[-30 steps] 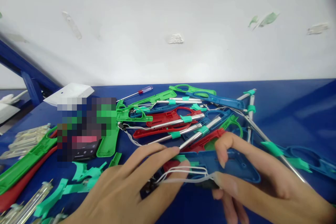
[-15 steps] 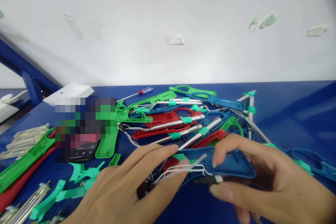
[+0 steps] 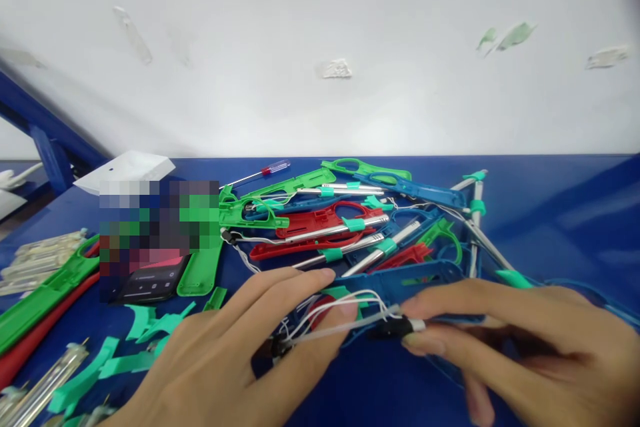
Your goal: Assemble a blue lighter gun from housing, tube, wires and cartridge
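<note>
My left hand (image 3: 235, 340) is closed, its fingers and thumb around the near end of a blue plastic casing half (image 3: 385, 280). Thin white wires (image 3: 345, 303) loop over the casing by the thumb, beside a partly covered red round part (image 3: 323, 315). Between the thumb and index finger of my right hand (image 3: 500, 340) is a small black connector (image 3: 393, 327) with a white end. A pale translucent strip (image 3: 365, 320) runs from the left thumb to the right index fingertip. The right palm hides the casing's far end.
Behind my hands lies a pile of green, red and blue casing halves (image 3: 310, 220) and silver rods (image 3: 400, 247) with teal tape. A screwdriver (image 3: 275, 167) lies at the back. To the left are a phone (image 3: 153, 278), teal tape pieces (image 3: 125, 363) and clear-cased parts (image 3: 43, 257).
The right index finger has come down onto the connector and strip, closing the pinch. The casing's right end now sits lower behind the right hand. The left hand has barely moved.
</note>
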Available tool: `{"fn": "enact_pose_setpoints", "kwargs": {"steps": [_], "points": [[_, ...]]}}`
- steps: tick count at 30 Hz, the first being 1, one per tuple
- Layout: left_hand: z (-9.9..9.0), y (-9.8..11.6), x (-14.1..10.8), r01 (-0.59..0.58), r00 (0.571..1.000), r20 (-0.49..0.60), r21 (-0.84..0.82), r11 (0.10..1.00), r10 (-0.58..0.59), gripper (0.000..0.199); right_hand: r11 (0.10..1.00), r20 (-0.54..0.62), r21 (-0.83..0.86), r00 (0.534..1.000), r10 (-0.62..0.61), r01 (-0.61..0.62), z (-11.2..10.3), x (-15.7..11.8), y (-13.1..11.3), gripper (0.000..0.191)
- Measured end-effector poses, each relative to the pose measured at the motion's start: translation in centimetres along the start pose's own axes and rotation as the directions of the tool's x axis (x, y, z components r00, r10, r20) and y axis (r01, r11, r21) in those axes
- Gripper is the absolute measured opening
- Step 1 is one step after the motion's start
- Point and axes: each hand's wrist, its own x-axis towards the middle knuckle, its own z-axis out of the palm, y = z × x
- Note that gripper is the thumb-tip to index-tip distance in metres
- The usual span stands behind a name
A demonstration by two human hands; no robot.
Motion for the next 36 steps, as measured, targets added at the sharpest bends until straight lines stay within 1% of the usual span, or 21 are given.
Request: {"fn": "enact_pose_setpoints", "kwargs": {"steps": [3, 6, 9, 11, 14, 18, 20, 22, 24, 25, 26, 27, 30, 32, 36], "points": [[-0.2, -0.2, -0.2, -0.046, 0.998, 0.048, 0.059, 0.997, 0.043, 0.061, 0.998, 0.003, -0.019, 0.998, -0.059, 0.059, -0.2, -0.2, 0.4, 0.015], [-0.2, -0.4, -0.6, -0.080, 0.993, 0.095, 0.119, 0.990, 0.069, 0.062, 0.990, 0.009, -0.075, 0.992, -0.122, 0.122, -0.3, -0.1, -0.1, 0.017], [0.1, -0.5, -0.9, -0.124, 0.981, 0.168, 0.169, 0.978, 0.095, 0.072, 0.974, -0.014, -0.150, 0.985, -0.173, 0.169, -0.1, 0.1, -0.6, 0.013], [0.2, -0.5, -1.0, -0.147, 0.976, 0.190, 0.194, 0.970, 0.110, 0.077, 0.968, -0.037, -0.178, 0.982, -0.184, 0.175, 0.0, 0.2, -0.7, 0.011], [0.2, -0.5, -1.3, -0.176, 0.968, 0.215, 0.223, 0.959, 0.128, 0.076, 0.966, -0.068, -0.209, 0.984, -0.167, 0.150, 0.0, 0.2, -0.6, 0.010], [0.0, -0.6, -1.4, -0.200, 0.957, 0.257, 0.232, 0.952, 0.138, 0.069, 0.987, -0.015, -0.155, 0.999, -0.038, 0.036, -0.1, 0.2, -0.6, 0.018], [0.1, -0.5, -1.1, -0.197, 0.960, 0.242, 0.221, 0.955, 0.142, 0.059, 0.992, -0.012, -0.127, 1.000, -0.008, 0.006, -0.1, 0.3, -0.9, 0.019], [0.2, -0.2, -0.6, -0.179, 0.969, 0.207, 0.198, 0.964, 0.137, 0.051, 0.993, -0.017, -0.114, 1.000, -0.015, 0.013, 0.0, 0.7, -1.3, 0.023], [0.4, 0.1, -0.1, -0.128, 0.981, 0.166, 0.155, 0.980, 0.102, 0.047, 0.994, -0.034, -0.106, 0.999, -0.040, 0.036, 0.1, 0.9, -1.6, 0.025], [0.4, 0.2, 0.0, -0.088, 0.990, 0.119, 0.127, 0.988, 0.073, 0.043, 0.993, -0.053, -0.107, 0.997, -0.057, 0.051, 0.2, 1.0, -1.7, 0.024], [0.4, 0.2, 0.1, -0.077, 0.994, 0.092, 0.110, 0.991, 0.067, 0.041, 0.992, -0.080, -0.111, 0.994, -0.070, 0.061, 0.2, 1.1, -1.7, 0.022], [0.4, 0.2, 0.0, -0.099, 0.986, 0.145, 0.099, 0.990, 0.084, 0.042, 0.991, -0.105, -0.117, 0.991, -0.084, 0.071, 0.2, 1.1, -1.7, 0.019], [0.2, -0.3, -0.8, -0.136, 0.982, 0.147, 0.109, 0.985, 0.119, 0.052, 0.987, -0.137, -0.133, 0.985, -0.108, 0.090, 0.1, 0.9, -1.4, 0.014], [0.2, -0.7, -1.2, -0.141, 0.985, 0.118, 0.097, 0.985, 0.129, 0.054, 0.990, -0.129, -0.108, 0.986, -0.105, 0.091, 0.1, 0.8, -1.3, 0.013], [0.3, -1.1, -0.8, -0.120, 0.992, 0.047, 0.048, 0.992, 0.118, 0.041, 0.997, -0.114, -0.037, 0.991, -0.071, 0.067, 0.1, 0.6, -1.4, 0.006]]}}
